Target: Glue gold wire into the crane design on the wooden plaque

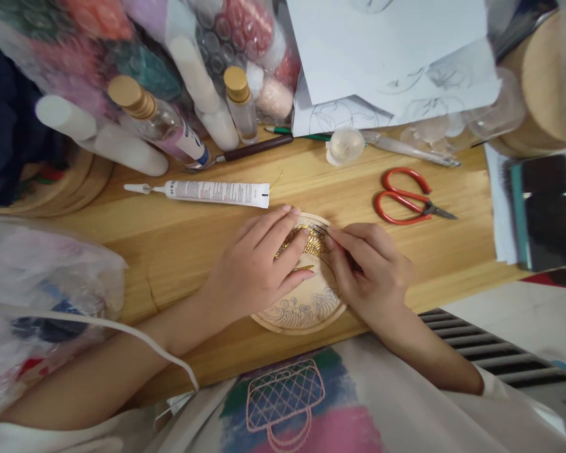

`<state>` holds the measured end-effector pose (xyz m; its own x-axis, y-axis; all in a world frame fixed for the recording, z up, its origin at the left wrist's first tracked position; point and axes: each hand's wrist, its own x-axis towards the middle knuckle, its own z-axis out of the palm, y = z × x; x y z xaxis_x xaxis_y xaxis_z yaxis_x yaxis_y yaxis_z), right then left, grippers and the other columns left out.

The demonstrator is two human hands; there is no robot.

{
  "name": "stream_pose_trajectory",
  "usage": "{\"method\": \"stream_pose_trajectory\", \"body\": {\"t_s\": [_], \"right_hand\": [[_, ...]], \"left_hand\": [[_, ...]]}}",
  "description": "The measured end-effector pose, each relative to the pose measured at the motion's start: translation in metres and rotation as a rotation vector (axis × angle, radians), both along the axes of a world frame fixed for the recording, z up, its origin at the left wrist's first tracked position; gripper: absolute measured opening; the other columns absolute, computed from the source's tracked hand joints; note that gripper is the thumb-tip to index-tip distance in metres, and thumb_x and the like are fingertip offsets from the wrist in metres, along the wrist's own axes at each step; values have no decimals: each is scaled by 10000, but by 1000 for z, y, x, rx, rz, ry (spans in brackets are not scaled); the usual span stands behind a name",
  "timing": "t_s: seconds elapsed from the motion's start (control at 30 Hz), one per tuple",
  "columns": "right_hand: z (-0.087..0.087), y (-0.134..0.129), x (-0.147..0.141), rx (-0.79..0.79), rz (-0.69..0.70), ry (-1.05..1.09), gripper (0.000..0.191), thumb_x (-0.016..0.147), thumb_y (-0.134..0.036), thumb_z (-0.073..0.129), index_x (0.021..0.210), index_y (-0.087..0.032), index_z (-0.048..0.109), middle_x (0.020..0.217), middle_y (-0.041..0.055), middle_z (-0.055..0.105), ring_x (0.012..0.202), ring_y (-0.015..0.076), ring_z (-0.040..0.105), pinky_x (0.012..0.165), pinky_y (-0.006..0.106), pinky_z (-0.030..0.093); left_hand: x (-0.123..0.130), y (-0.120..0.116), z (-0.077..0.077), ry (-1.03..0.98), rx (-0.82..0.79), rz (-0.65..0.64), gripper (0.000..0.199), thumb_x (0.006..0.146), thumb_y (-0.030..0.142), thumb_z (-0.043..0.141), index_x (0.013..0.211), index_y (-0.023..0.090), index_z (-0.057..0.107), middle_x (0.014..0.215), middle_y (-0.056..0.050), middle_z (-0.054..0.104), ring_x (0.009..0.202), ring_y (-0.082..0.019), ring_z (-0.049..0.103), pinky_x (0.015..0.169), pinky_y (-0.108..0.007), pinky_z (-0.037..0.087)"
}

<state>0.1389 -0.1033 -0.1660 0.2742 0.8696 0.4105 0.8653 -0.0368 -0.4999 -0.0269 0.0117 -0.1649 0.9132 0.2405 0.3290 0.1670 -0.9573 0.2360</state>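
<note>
A round wooden disc (306,283) with a drawn wave pattern lies near the table's front edge. Gold cord (314,242) forms a scaled shape on its upper part. My left hand (259,264) rests over the disc's left side, fingers spread across the gold work. At the upper right rim, my right hand (370,267) pinches a thin dark tool (319,230), whose tip is by the gold cord. The thumb and forefinger hide the tool's other end.
Red-handled scissors (405,201) lie right of the disc, a white glue tube (217,192) upper left. Behind stand bottles (160,123), a small clear cup (345,146) and paper sheets (349,56). A phone (547,211) lies far right; a white cable (117,326) crosses my left forearm.
</note>
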Motion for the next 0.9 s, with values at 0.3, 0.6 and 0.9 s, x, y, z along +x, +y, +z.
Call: {"method": "stream_pose_trajectory", "body": {"t_s": [0.3,0.6,0.9], "right_hand": [[-1,0,0,-3,-1,-7,138,891,-97,638,987,-137,729,896,83,728,732,133,697,606,219,558],[-1,0,0,4,1,-12,149,894,-97,631,995,-152,725,902,75,727,738,134,701,615,223,567],[0,0,0,-1,4,-4,147,893,-94,633,994,-139,730,899,78,722,730,129,694,609,217,562]], "left_hand": [[-1,0,0,-12,-15,18,473,973,406,570,1229,8,591,1267,-262,646,1245,-358,602,1016,-498,548],[1,1,2,-13,-4,5,447,974,386,570,1193,-1,614,1250,-270,654,1220,-372,619,998,-507,560],[0,1,1,13,-12,-2,418,962,375,593,1183,21,623,1279,-274,633,1252,-371,597,1011,-511,550]]}}
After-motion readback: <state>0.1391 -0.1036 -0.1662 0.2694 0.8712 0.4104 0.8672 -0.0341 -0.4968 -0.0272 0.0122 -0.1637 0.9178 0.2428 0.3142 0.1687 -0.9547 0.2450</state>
